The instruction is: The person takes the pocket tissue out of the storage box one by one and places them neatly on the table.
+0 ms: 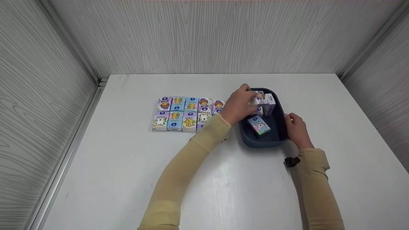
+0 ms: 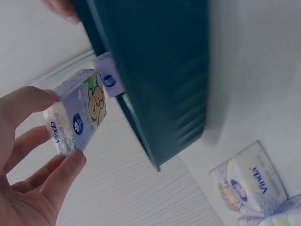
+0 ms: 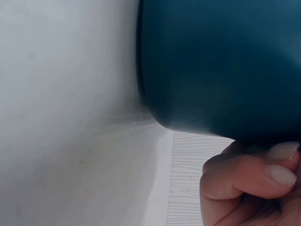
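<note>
A dark blue plastic bin (image 1: 260,144) stands on the table with several small Vinda tissue packs inside. Between thumb and fingers, my left hand (image 1: 238,105) pinches a purple tissue pack (image 2: 77,113) over the bin's left side. Another tissue pack (image 2: 109,75) shows at the bin's rim in the left wrist view. One pack with a blue top (image 1: 259,125) lies at the near end of the bin, and a white one (image 1: 270,102) stands against its far right. My right hand (image 1: 297,129) grips the bin's right rim with curled fingers.
To the left of the bin, several tissue packs (image 1: 177,114) lie side by side in two rows, partly covered by the left forearm. A wood-grain panel (image 1: 204,38) rises behind the white table (image 1: 105,166), with side panels at left and right.
</note>
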Demonstrator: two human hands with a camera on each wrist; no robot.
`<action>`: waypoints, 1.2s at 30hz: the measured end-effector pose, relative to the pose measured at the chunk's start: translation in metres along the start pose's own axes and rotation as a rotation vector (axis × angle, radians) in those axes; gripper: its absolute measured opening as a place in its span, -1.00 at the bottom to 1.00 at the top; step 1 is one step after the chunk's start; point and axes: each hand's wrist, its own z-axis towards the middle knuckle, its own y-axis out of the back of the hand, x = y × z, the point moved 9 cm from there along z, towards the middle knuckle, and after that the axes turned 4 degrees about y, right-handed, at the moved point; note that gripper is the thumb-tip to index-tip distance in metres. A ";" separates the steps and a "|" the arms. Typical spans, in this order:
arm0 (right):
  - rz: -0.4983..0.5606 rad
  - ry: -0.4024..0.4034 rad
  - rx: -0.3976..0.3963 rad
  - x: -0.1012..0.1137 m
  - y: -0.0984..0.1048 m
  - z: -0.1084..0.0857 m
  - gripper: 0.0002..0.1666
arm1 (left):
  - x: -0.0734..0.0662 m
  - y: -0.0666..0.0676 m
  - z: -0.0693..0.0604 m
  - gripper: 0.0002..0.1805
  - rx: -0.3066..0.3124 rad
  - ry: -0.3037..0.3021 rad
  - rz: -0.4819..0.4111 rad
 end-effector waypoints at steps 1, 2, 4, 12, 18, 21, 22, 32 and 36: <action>0.000 -0.001 0.000 0.000 0.000 0.000 -0.50 | 0.000 0.005 -0.003 -0.75 -0.017 0.006 -0.012; -0.001 -0.002 0.000 0.000 0.001 0.000 -0.50 | 0.000 0.010 -0.007 -0.76 -0.035 0.012 -0.024; -0.001 -0.004 -0.001 0.000 0.001 -0.001 -0.50 | 0.001 0.022 -0.017 -0.75 -0.066 0.030 -0.023; -0.036 0.015 -0.021 0.004 0.002 -0.001 -0.50 | 0.023 0.056 -0.068 -0.70 -0.231 0.164 -0.027; -0.034 0.009 -0.011 0.003 0.002 -0.002 -0.48 | 0.034 0.053 -0.107 -0.74 -0.263 0.193 -0.005; -0.016 -0.009 0.004 0.001 0.001 -0.004 -0.46 | 0.036 0.044 -0.122 -0.74 -0.240 0.205 0.031; -0.010 -0.013 0.007 0.000 0.002 -0.004 -0.46 | 0.036 0.041 -0.126 -0.74 -0.232 0.206 0.047; 0.014 -0.006 0.004 0.000 0.002 -0.003 -0.49 | 0.042 0.003 -0.153 -0.60 -0.081 0.292 0.262; -0.001 0.004 0.000 0.001 0.002 -0.002 -0.48 | 0.043 -0.011 -0.158 -0.58 0.015 0.305 0.372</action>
